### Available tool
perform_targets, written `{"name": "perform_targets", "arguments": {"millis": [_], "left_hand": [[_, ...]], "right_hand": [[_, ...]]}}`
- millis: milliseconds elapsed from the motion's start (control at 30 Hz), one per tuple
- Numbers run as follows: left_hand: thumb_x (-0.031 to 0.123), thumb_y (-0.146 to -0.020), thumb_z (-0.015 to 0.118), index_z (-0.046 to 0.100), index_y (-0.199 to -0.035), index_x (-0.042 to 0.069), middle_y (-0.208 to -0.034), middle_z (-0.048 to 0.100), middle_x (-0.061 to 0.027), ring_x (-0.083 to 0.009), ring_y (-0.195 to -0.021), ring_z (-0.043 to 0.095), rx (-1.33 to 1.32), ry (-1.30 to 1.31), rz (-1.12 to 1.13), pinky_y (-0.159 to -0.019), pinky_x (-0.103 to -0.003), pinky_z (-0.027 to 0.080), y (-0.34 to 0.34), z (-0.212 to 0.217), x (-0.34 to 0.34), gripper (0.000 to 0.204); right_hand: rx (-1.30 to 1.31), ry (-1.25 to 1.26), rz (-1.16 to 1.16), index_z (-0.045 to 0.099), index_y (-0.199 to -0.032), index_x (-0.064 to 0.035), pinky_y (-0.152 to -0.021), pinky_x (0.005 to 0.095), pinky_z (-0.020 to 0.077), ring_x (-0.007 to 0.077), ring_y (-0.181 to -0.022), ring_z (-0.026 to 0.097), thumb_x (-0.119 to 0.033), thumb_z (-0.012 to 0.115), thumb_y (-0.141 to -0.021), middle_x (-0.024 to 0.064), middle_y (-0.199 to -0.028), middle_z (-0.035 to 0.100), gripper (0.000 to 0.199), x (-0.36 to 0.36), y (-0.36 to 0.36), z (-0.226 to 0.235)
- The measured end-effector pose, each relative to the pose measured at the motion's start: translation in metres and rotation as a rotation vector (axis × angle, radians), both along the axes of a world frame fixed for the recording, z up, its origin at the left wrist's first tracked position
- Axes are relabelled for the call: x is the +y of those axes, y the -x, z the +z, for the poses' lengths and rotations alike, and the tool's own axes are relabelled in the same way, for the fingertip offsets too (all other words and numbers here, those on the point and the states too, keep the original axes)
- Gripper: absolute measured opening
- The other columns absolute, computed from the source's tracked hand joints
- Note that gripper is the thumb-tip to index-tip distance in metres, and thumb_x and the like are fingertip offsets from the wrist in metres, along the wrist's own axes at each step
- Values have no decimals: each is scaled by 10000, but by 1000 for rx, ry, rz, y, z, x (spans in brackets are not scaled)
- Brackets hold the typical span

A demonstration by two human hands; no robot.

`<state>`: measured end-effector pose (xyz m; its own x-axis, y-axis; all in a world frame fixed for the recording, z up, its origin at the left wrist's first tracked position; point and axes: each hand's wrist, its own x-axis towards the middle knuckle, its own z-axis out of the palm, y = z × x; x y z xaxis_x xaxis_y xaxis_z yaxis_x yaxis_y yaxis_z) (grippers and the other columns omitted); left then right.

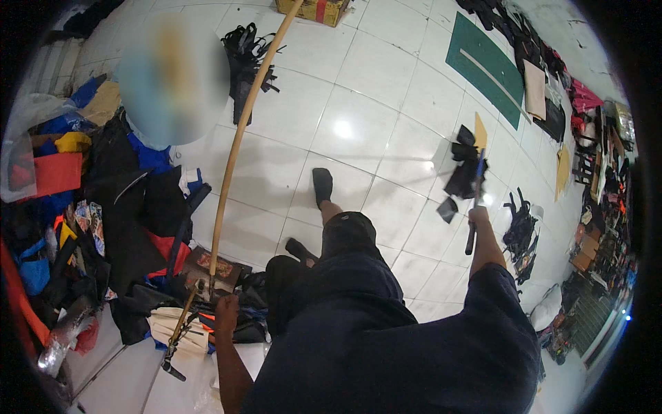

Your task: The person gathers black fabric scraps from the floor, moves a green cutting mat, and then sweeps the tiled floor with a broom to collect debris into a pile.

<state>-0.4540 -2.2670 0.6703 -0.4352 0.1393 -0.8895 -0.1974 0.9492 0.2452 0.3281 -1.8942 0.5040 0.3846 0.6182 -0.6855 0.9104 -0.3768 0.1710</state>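
My right hand [478,215] is closed around a slim stick-like tool [479,176] with a blue shaft and a dark lower end; its kind is unclear. Beyond it, several black fabric pieces [463,169] and a yellowish pointed sheet [480,130] show above the white tiles. At lower left my left hand [226,309] is closed beside a heap of cloth and bags; what it may grip is hidden. Just above it stands the lower end of a long wooden pole [238,141]. A thinner rod [183,317] with a black end slants down next to it.
Coloured fabrics and bags [138,241] are heaped on the left. Black straps [247,55] lie ahead, near a taped cardboard box [321,10]. A green mat [486,69] lies at the far right, and a black strapped bundle [520,231] sits past my right arm.
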Motion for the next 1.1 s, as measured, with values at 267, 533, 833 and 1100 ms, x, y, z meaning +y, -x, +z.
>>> {"name": "perform_targets", "arguments": {"millis": [267, 533, 833, 1100], "left_hand": [[288, -853, 543, 547, -974, 48, -754, 503, 13, -60, -635, 466, -88, -190, 238, -515, -201, 364, -1, -53, -157, 269], [317, -842, 546, 546, -963, 52, -779, 510, -6, -88, -658, 479, -18, -198, 177, -538, -248, 391, -16, -50, -283, 291], [352, -799, 600, 526, -989, 89, -838, 528, -26, -149, -707, 514, 44, 132, 369, -606, -310, 425, -23, -14, -477, 333], [325, -822, 576, 548, -1000, 61, -802, 535, -7, -114, -705, 520, 19, -144, 156, -611, -273, 421, -37, -26, -452, 319]], "right_hand": [[591, -249, -482, 394, -1260, -120, -307, 265, 327, 92, -359, 384, -120, 462, -836, -28, -509, 382, 429, -136, 210, 163], [1058, 353, -272, 420, -1282, -87, -340, 232, 311, 77, -392, 378, -171, 500, -857, -13, -582, 440, 440, -283, 406, 195], [1248, 797, -315, 497, -1143, -10, -342, 297, 340, 127, -408, 424, -136, 561, -806, 17, -569, 476, 365, -452, 610, -5], [944, 325, -142, 511, -1210, -64, -399, 258, 375, 82, -481, 452, -172, 505, -803, -29, -648, 532, 421, -401, 305, 76]]}}
